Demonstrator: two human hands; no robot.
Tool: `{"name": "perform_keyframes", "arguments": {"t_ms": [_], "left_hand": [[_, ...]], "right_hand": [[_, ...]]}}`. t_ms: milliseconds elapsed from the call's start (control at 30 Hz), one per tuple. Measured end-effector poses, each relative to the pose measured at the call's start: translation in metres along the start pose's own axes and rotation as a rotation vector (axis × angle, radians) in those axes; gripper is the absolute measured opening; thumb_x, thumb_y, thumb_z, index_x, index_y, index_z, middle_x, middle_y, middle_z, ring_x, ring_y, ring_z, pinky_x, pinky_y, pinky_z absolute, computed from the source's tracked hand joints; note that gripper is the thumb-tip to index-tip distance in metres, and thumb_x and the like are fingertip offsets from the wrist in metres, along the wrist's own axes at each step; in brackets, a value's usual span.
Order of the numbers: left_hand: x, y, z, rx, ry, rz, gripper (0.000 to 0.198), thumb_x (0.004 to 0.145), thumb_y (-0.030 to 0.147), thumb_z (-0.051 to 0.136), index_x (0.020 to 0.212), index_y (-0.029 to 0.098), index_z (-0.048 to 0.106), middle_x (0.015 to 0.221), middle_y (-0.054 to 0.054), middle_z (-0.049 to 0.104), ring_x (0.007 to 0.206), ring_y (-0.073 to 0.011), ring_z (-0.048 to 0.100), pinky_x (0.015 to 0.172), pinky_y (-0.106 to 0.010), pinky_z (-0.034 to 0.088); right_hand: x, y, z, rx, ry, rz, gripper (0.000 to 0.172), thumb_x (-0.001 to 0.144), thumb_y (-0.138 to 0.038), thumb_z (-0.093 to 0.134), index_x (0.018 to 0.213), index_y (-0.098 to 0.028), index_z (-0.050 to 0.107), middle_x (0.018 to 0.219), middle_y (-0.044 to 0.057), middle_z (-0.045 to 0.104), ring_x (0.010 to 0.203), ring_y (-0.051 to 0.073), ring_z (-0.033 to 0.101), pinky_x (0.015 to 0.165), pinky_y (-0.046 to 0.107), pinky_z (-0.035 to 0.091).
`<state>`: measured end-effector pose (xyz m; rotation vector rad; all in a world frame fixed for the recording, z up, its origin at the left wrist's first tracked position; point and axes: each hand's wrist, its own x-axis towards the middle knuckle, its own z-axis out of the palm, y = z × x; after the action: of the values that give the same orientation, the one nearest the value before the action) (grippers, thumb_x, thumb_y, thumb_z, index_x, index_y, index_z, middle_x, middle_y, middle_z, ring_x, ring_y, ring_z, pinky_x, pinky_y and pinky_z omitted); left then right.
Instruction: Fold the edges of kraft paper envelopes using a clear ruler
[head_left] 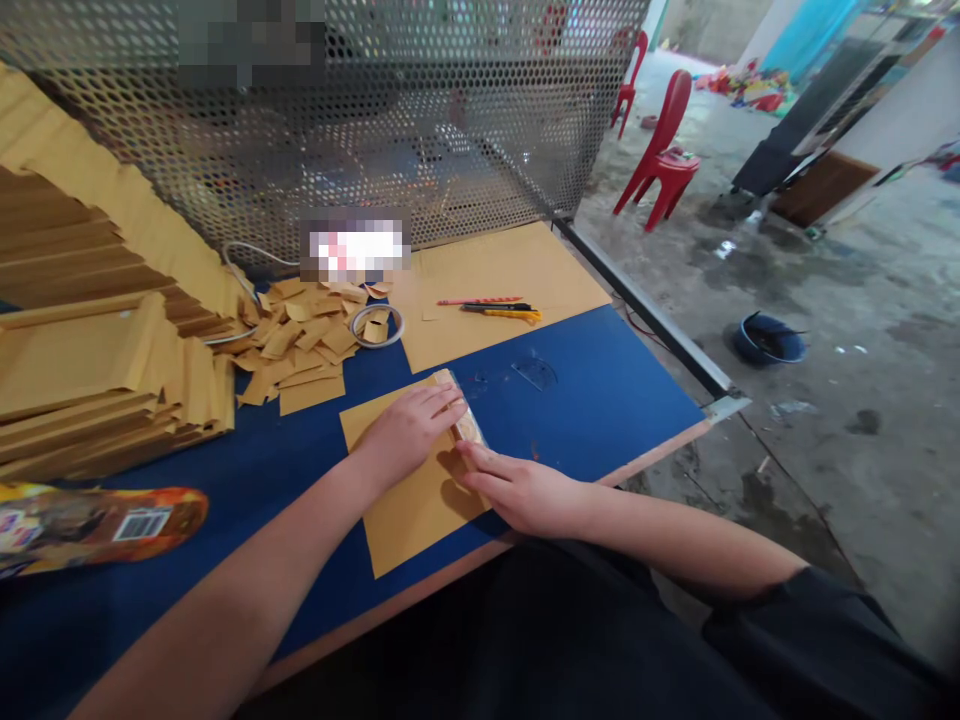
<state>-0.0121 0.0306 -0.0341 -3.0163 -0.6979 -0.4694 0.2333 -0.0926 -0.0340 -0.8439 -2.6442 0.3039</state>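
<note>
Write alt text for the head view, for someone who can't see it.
A person's left hand and right hand are at a pale strip along the edge of a brown paper sheet on a blue table. Beyond lie paper scraps, a tape roll and a larger sheet; brown paper stacks stand left.

Tabletop [600,390] is spread across lower left and centre of frame. Paper sheet [412,525] is placed at its near edge, centre; a narrow strip [470,430] is laid along the sheet's right side, with left hand [409,425] and right hand [529,492] rested at it. Behind, a larger sheet [442,340] is topped by box cutter [517,314] and pencil-like stick [480,301]. Tape roll [400,328] is set to its left, beside piled paper scraps [307,340]. Far left is occupied by paper stacks [67,370]; packet [105,530] is placed before them. Perforated panel [420,150] is stood behind. At right, basin [793,348] and, farther back, chair [664,150] are set on floor [885,430].
</note>
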Motion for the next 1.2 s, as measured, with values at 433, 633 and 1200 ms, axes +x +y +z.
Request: {"name": "perform_keyframes", "arguments": {"t_ms": [433,633,1200], "left_hand": [[-0.006,0.006,-0.004,-0.249,-0.059,-0.206,0.045,0.105,0.021,0.045,0.138,0.017,0.076,0.15,-0.014,0.073,0.144,-0.0301,0.067,0.123,-0.052,0.056],[-0.004,0.017,-0.004,-0.31,-0.057,-0.324,0.041,0.104,0.041,0.06,0.135,0.018,0.073,0.149,-0.017,0.071,0.143,-0.035,0.065,0.124,-0.058,0.054],[-0.012,0.037,0.003,-0.175,-0.049,-0.393,0.052,0.104,0.044,0.063,0.147,0.014,0.068,0.167,-0.027,0.052,0.158,-0.0448,0.048,0.128,-0.066,0.046]], "right_hand": [[0.011,0.032,-0.012,0.06,-0.056,0.066,0.037,0.11,-0.025,0.059,0.141,-0.007,0.068,0.16,0.026,0.062,0.16,0.031,0.052,0.135,0.053,0.043],[0.014,0.038,-0.013,0.03,-0.091,0.046,0.053,0.109,-0.039,0.067,0.146,-0.002,0.064,0.162,0.03,0.058,0.157,0.034,0.055,0.135,0.051,0.042],[0.041,0.081,-0.052,0.014,0.083,0.332,0.026,0.108,-0.025,0.065,0.13,-0.018,0.076,0.129,0.015,0.08,0.123,0.029,0.074,0.112,0.047,0.059]]}}
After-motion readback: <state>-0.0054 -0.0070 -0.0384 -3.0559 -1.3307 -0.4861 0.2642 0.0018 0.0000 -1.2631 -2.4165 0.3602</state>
